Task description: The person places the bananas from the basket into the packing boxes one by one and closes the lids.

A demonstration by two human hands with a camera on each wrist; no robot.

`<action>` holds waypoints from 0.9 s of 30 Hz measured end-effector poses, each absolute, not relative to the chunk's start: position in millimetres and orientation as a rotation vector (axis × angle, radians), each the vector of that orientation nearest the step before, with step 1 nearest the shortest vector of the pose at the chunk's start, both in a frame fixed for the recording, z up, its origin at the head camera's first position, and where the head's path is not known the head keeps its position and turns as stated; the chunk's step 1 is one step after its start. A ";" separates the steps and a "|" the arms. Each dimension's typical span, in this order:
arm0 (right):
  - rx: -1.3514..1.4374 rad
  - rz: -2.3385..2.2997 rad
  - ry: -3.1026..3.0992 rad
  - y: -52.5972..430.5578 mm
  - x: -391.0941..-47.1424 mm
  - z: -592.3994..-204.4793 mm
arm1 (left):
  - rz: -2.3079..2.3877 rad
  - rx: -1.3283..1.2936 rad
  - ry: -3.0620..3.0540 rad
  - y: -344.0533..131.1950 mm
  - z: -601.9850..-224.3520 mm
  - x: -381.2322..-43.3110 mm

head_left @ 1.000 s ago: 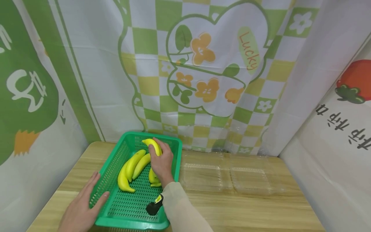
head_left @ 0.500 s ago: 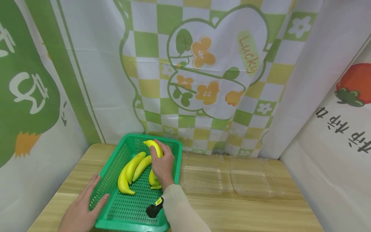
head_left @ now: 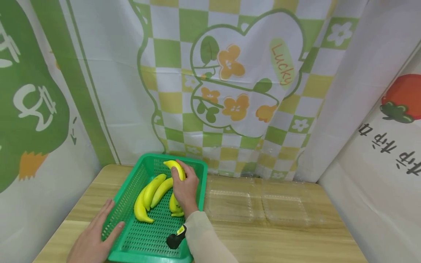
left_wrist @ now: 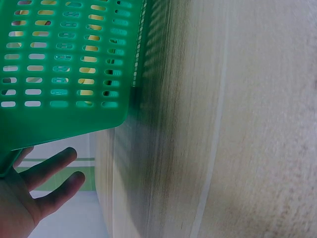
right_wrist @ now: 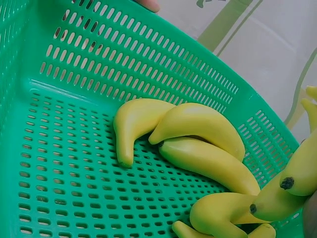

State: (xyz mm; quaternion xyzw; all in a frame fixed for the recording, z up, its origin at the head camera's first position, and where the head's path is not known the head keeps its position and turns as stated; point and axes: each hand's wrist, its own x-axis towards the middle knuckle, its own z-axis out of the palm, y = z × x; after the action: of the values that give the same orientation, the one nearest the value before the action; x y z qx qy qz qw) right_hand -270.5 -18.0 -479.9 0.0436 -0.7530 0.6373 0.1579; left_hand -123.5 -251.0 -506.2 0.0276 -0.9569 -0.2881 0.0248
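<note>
My right hand [head_left: 185,188] is inside the green basket [head_left: 158,260] near its far right corner and grips a yellow banana [head_left: 177,168]. In the right wrist view, two dark-tipped bananas [right_wrist: 302,166] lie close together by the hand at the right edge; I cannot tell whether both are gripped. Three more bananas [head_left: 141,206] lie together on the basket floor to the left. Other bananas [right_wrist: 218,208] lie beneath the right hand, partly hidden. With fingers extended, my left hand [head_left: 95,233] rests against the basket's left rim; in the left wrist view its fingers [left_wrist: 57,196] are spread.
Clear plastic containers [head_left: 230,201] stand side by side on the wooden table [head_left: 279,241], right of the basket. A printed curtain [head_left: 230,146] hangs behind the table's far edge. Inside the basket, a black object with a yellow label [head_left: 175,239] sits by the right sleeve.
The head view has tilted up slightly, so everything sits a little lower in it. Both hands keep their places on the basket and the banana.
</note>
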 end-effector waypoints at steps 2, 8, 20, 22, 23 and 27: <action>0.120 1.822 -2.154 -17.7 -270.8 -480.1 | -0.892 0.092 -2.965 -250.5 -505.7 -123.7; 0.105 1.819 -2.156 -16.5 -271.3 -479.8 | -0.892 0.088 -2.967 -249.0 -504.3 -124.3; 0.111 1.866 -2.148 -17.4 -270.6 -481.3 | -0.883 0.092 -2.971 -250.1 -505.3 -123.6; 0.111 1.870 -2.147 -17.7 -270.8 -481.3 | -0.885 0.091 -2.973 -250.5 -505.3 -123.9; 0.111 1.872 -2.146 -17.8 -270.9 -481.1 | -0.886 0.091 -2.973 -250.6 -505.3 -124.0; 0.096 1.885 -2.158 -17.6 -270.4 -479.7 | -0.888 0.094 -2.976 -250.8 -505.3 -124.1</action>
State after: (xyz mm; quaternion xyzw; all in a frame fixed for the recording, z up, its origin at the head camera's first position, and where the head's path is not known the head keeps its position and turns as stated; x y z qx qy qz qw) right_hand -270.4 -17.6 -479.7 0.0333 -0.7456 0.6514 0.1369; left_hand -124.1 -250.8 -505.3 0.0303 -0.9577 -0.2858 0.0171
